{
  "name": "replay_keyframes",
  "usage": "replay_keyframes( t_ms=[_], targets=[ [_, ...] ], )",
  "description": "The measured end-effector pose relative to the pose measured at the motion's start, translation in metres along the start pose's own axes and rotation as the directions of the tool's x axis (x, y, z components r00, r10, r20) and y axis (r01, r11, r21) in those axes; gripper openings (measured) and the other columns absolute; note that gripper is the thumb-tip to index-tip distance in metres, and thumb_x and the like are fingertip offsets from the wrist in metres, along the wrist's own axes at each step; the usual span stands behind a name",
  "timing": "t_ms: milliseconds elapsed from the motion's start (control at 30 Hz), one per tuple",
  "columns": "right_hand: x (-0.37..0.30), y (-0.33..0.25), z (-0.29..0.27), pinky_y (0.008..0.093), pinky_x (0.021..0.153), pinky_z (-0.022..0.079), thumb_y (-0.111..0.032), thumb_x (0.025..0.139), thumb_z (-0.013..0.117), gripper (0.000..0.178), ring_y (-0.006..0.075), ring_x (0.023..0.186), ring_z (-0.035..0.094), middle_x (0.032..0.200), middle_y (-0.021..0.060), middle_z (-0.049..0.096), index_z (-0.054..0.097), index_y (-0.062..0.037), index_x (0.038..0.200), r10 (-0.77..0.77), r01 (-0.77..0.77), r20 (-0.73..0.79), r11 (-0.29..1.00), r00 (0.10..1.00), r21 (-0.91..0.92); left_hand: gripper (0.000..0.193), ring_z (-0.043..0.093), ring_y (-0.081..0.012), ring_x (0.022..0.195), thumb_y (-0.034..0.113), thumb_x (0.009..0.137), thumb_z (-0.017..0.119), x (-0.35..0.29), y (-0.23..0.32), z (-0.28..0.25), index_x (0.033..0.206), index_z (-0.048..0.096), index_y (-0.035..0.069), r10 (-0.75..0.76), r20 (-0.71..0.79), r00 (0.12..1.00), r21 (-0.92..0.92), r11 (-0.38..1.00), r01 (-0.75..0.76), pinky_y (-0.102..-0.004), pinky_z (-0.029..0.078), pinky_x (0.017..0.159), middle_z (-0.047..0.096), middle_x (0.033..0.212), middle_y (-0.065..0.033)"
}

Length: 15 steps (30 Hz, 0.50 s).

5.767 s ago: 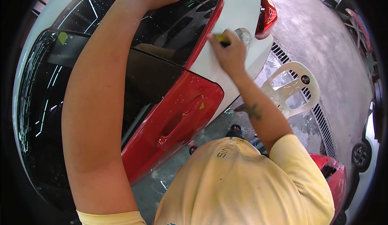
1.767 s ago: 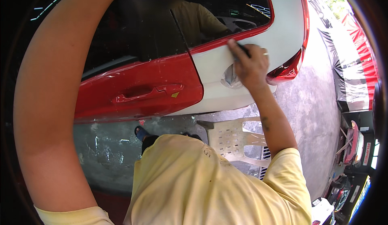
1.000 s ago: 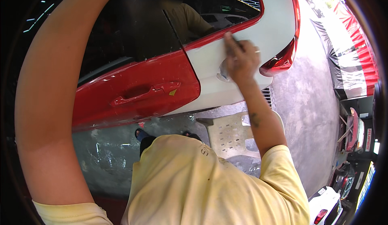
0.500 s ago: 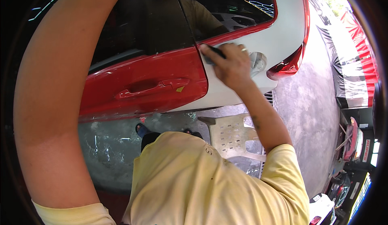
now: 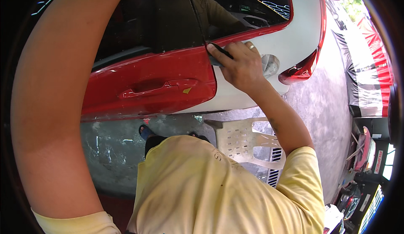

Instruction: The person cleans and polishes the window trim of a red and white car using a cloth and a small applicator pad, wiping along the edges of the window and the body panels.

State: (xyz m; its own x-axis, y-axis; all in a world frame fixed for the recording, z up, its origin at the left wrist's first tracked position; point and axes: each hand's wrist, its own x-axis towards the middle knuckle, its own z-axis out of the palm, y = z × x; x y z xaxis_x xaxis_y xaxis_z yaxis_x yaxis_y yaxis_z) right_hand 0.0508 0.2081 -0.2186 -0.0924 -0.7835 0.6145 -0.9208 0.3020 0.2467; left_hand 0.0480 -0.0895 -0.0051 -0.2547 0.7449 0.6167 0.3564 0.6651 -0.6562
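Observation:
My right hand [image 5: 240,65] grips a small dark flat squeegee [image 5: 219,54] and presses it against the side of a car, at the seam between the red rear door [image 5: 151,86] and the white rear panel [image 5: 294,36], just under the dark side window [image 5: 235,2]. My left arm [image 5: 59,107] reaches up and out past the top of the picture, so the left hand is hidden. A round fuel flap [image 5: 270,65] shows just right of my right hand.
A white plastic chair [image 5: 248,143] stands on the wet concrete ground [image 5: 109,150] beside the car, below my right arm. A red tail light [image 5: 301,70] curves round the car's rear. Red-and-white barriers and dark sheeting [image 5: 370,74] line the right side.
My right hand has slid the squeegee leftward along the car, from the white panel near the tail light to the door seam. The view has shifted slightly.

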Motion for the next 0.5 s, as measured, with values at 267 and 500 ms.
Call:
replay_keyframes(
  t_ms=[267,500],
  targets=[
    [0.001,0.006,-0.006,0.0391,0.073,0.048,-0.018,0.083,0.075,0.046,0.0209,0.077,0.060,0.083,-0.0003,0.056,0.080,-0.0316,0.127,-0.048,0.049,0.026,0.999,0.998,-0.023,0.063,0.063,-0.0362,0.117,0.035,0.074,0.087,0.001,0.000,-0.001,0.131,0.067,0.016,-0.003,0.010,1.000,-0.001,1.000,0.003,-0.0492,0.053,0.102,0.065,0.123,-0.0109],
    [-0.010,0.020,-0.009,0.0374,0.073,0.047,-0.018,0.084,0.075,0.048,0.0197,0.079,0.058,0.086,-0.0012,0.056,0.079,-0.0328,0.129,-0.054,0.057,0.053,0.996,0.997,-0.061,0.065,0.063,-0.0355,0.118,0.035,0.074,0.087,0.000,0.001,-0.002,0.133,0.067,0.017,-0.027,0.041,0.999,0.018,0.999,0.027,-0.0484,0.052,0.105,0.065,0.125,-0.0110]
  ],
)
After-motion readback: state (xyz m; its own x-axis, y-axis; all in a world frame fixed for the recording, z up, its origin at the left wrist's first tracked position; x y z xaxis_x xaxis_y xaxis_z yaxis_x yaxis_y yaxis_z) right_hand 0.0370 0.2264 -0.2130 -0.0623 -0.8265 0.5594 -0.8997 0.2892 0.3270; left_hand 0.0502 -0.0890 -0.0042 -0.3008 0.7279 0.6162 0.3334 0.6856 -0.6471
